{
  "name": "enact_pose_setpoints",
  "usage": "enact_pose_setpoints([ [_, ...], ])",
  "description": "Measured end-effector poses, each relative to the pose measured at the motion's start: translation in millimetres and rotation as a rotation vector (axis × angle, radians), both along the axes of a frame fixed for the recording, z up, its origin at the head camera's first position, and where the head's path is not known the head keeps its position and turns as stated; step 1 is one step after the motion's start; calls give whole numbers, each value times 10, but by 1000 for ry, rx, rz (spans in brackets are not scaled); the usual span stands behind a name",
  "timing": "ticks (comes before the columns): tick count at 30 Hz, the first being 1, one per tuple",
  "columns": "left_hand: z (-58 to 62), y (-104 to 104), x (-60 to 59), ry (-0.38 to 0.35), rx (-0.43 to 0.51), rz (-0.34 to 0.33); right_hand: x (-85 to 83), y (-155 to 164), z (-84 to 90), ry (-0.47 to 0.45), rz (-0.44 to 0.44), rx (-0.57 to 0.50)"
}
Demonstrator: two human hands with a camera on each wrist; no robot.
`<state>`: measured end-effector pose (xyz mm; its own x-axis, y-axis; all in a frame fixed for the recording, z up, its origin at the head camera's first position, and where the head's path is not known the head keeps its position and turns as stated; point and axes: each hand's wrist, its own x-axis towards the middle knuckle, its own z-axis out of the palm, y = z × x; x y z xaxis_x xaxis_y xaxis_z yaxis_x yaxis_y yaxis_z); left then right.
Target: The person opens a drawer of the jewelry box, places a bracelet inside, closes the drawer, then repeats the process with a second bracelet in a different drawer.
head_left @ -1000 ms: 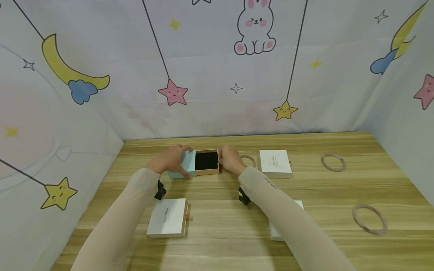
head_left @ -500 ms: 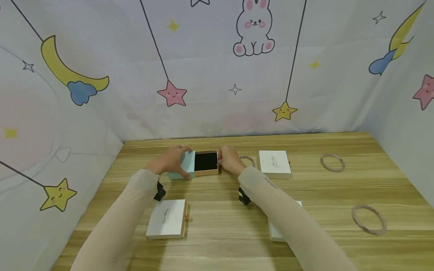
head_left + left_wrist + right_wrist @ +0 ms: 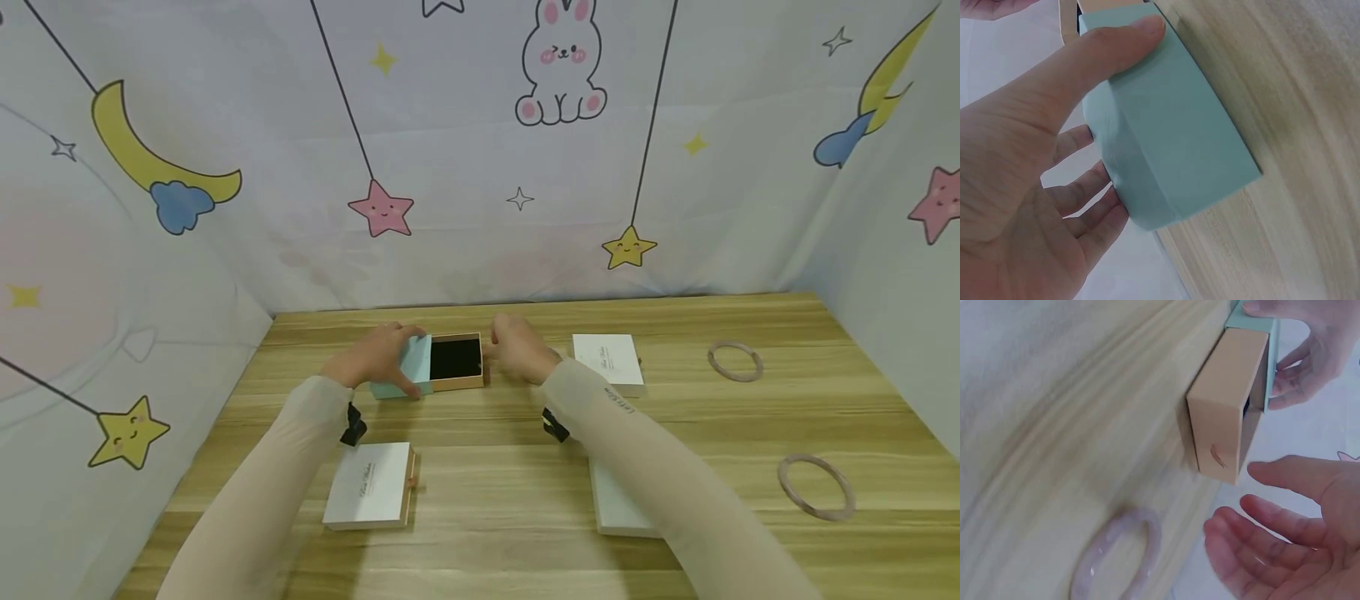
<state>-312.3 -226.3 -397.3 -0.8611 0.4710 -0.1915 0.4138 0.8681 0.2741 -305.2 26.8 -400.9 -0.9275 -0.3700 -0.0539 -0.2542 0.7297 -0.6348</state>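
**Drawer left half out, unsupported on one side**

At the bench's [image 3: 487, 483] far centre, the teal sleeve [image 3: 405, 367] is gripped by the left hand [image 3: 375, 357]. The tan drawer [image 3: 457, 360] could be knocked askew by the open right hand [image 3: 521, 352] hovering at 3 o'clock. A pink bangle [image 3: 1119, 559] lies nearby, and white boxes [image 3: 371, 483] lie nearer.

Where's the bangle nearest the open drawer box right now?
In the right wrist view the pink bangle lies flat on the table, just right of the tan drawer, below the open right hand. In the head view that hand mostly hides it.
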Motion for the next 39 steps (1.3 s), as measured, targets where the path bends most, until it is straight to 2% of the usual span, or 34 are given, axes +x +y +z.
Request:
enact_pose_setpoints([
  [3,-7,-3,0,-2,-2,3,25,50,36,0,0,27],
  [10,6,-4,10,1,0,2,15,145,86,22,41,172],
  [15,0,-14,8,1,5,3,13,214,104,13,58,225],
  [25,-19,-11,-2,2,2,6,-36,331,88,-69,56,304],
  [29,-15,-14,1,-3,-2,12,-38,355,68,-72,63,357],
  [39,-12,-18,4,2,-1,0,-33,398,34,-81,79,348],
])
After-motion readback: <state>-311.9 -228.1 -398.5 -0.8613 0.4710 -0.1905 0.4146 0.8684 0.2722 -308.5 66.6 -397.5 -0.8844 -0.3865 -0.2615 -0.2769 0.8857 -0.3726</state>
